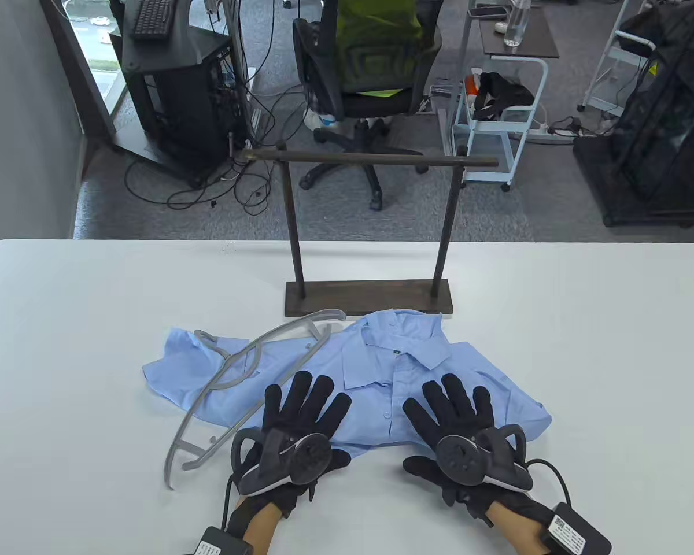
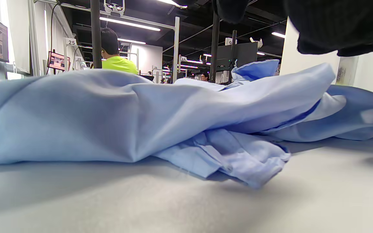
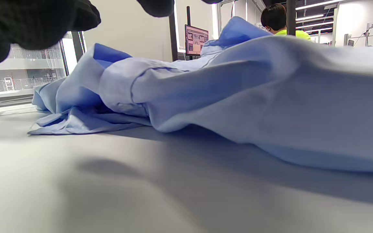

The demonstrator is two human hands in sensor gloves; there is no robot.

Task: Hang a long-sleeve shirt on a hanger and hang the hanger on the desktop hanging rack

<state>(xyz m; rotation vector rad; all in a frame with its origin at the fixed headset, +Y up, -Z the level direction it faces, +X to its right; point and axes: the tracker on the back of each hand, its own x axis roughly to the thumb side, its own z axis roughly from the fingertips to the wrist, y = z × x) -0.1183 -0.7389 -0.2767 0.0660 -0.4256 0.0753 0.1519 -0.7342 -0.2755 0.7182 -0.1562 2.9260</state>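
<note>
Resting flat with fingers spread, left hand [image 1: 301,422] and right hand [image 1: 457,428] on blue shirt [image 1: 381,381], grasping nothing, grey hanger [image 1: 248,376] lying across its left side, rack [image 1: 370,231] just behind on white desk [image 1: 63,347]

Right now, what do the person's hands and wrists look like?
Both the left hand and right hand wear black knit gloves. Each back carries a dark round tracker with a ring loop. Black cables run to black boxes strapped at the bare wrists; the right box bears a white label.

Shirt [image 1: 393,376] sleeves folded under, hidden.
</note>
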